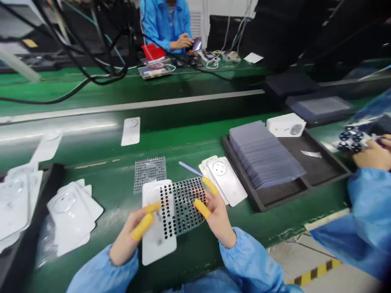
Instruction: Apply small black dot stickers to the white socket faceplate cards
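My left hand [126, 236], in yellow finger cots, is closed on the edge of a white phone back cover [159, 250]. A clear sheet of black dot stickers [187, 209] overlaps that cover's right side. My right hand [218, 215], also in yellow finger cots, grips the sheet near its right edge. Behind them a second dotted sheet [149, 173] lies flat on the green bench. A thin purple stick [190, 168] lies to its right. Beside my right hand, several white covers with round camera rings [233, 185] are fanned out.
A black tray [262, 203] at the right holds a row of grey-blue sleeves [262, 152] and white covers [285, 125]. More covers [71, 215] lie left, near another dark tray [21, 260]. One co-worker's hand [374, 154] is far right; another person [168, 24] sits opposite. Cables [113, 77] hang upper left.
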A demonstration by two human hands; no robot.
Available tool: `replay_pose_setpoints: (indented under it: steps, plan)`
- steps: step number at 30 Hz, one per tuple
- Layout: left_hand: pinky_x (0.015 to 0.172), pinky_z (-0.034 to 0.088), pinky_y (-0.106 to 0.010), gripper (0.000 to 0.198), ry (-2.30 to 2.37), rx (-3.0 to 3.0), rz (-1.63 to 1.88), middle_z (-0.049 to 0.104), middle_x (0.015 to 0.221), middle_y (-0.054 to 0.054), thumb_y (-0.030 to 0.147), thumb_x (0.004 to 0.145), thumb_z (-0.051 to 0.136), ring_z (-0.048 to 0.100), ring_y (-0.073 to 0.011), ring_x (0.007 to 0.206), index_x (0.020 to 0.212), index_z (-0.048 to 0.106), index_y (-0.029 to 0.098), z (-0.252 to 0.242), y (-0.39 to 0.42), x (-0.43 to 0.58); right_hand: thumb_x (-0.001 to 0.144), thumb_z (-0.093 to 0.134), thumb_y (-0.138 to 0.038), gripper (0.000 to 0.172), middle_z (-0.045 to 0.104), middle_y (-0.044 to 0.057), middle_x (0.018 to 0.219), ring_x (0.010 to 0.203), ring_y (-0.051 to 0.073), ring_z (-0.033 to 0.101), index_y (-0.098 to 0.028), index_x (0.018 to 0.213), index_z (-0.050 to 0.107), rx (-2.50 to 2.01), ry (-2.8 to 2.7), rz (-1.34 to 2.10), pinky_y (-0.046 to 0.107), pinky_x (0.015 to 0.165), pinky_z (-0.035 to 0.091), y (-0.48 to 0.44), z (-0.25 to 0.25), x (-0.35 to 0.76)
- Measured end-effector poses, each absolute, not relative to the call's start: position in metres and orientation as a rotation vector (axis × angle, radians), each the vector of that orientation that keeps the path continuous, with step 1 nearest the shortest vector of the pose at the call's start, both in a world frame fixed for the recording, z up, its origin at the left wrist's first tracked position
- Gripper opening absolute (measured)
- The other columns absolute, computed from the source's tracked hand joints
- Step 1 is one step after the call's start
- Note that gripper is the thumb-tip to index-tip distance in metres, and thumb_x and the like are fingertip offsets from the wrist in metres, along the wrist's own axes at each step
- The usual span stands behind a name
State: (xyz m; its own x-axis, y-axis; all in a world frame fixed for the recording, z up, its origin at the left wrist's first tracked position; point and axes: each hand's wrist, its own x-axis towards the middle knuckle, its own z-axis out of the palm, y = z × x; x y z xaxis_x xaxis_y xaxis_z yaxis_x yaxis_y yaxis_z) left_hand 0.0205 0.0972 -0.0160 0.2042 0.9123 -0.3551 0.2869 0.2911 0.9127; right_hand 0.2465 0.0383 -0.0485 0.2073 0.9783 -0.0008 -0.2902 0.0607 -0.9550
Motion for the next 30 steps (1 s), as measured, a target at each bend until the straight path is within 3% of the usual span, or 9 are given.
replay_pose_setpoints:
  steps: [2,5,8,11,14,18,22,27,30]
  plan:
    - [0.058,0.057,-0.036,0.045,1.270,1.112,0.535,0.075,0.078,-0.011,0.052,0.066,0.074,0.070,-0.0277,0.068,0.088,0.075,0.014,-0.016,0.074,0.038,0.087,0.058,-0.029,0.059,0.060,0.010,0.125,0.108,0.021,0.063,-0.028,0.140,0.031,-1.171,-0.971,1.054,0.040,0.089,0.055,0.032,-0.048,0.241]
    - [0.064,0.058,-0.033,0.037,1.256,1.062,0.561,0.076,0.079,-0.010,0.047,0.067,0.076,0.070,-0.0260,0.073,0.084,0.077,0.014,-0.010,0.066,0.057,0.085,0.060,-0.020,0.045,0.049,0.009,0.136,0.126,0.025,0.048,-0.029,0.128,0.051,-1.411,-1.199,0.626,0.049,0.104,0.043,0.027,-0.045,0.238]
    - [0.074,0.057,-0.034,0.035,1.238,1.053,0.582,0.076,0.085,-0.010,0.045,0.065,0.077,0.070,-0.0256,0.078,0.084,0.077,0.015,-0.007,0.068,0.063,0.084,0.059,-0.011,0.037,0.061,0.007,0.119,0.114,0.023,0.056,-0.030,0.116,0.060,-1.314,-1.470,0.435,0.050,0.101,0.045,0.026,-0.040,0.236]
    - [0.073,0.057,-0.034,0.036,1.214,1.035,0.578,0.076,0.086,-0.010,0.044,0.066,0.078,0.070,-0.0244,0.074,0.087,0.077,0.015,-0.011,0.064,0.065,0.085,0.059,-0.011,0.032,0.067,0.006,0.100,0.091,0.019,0.064,-0.026,0.113,0.062,-1.186,-1.581,0.539,0.040,0.086,0.055,0.029,-0.035,0.232]
    - [0.067,0.058,-0.034,0.038,1.201,0.989,0.577,0.076,0.086,-0.010,0.045,0.071,0.073,0.071,-0.0236,0.069,0.095,0.075,0.015,-0.016,0.057,0.068,0.086,0.057,-0.013,0.024,0.067,0.008,0.099,0.089,0.017,0.065,-0.022,0.106,0.065,-1.206,-1.513,0.642,0.033,0.077,0.058,0.030,-0.035,0.230]
    - [0.060,0.058,-0.033,0.041,1.240,0.923,0.587,0.076,0.089,-0.011,0.044,0.073,0.072,0.071,-0.0248,0.070,0.100,0.073,0.014,-0.020,0.049,0.072,0.087,0.054,-0.012,0.029,0.066,0.009,0.108,0.097,0.019,0.065,-0.024,0.113,0.063,-1.229,-1.533,0.663,0.036,0.082,0.058,0.025,-0.042,0.230]
    - [0.066,0.059,-0.035,0.037,1.330,1.067,0.618,0.076,0.088,-0.011,0.044,0.074,0.069,0.071,-0.0256,0.072,0.094,0.074,0.013,-0.019,0.046,0.074,0.085,0.052,-0.009,0.040,0.064,0.013,0.117,0.107,0.024,0.061,-0.022,0.124,0.054,-1.187,-1.625,0.606,0.043,0.087,0.056,0.022,-0.051,0.226]
    - [0.076,0.058,-0.040,0.031,1.392,1.202,0.586,0.076,0.091,-0.011,0.040,0.072,0.069,0.070,-0.0296,0.082,0.088,0.075,0.014,-0.024,0.048,0.073,0.085,0.052,-0.013,0.018,0.063,0.008,0.101,0.093,0.018,0.062,-0.022,0.100,0.059,-1.321,-1.415,0.725,0.034,0.081,0.055,0.030,-0.058,0.217]
    - [0.083,0.056,-0.044,0.030,1.424,1.252,0.544,0.076,0.092,-0.011,0.037,0.066,0.075,0.070,-0.0328,0.087,0.087,0.075,0.015,-0.031,0.056,0.058,0.085,0.050,-0.010,0.016,0.059,0.007,0.099,0.092,0.017,0.060,-0.020,0.093,0.059,-1.398,-1.359,0.753,0.032,0.081,0.053,0.032,-0.067,0.214]
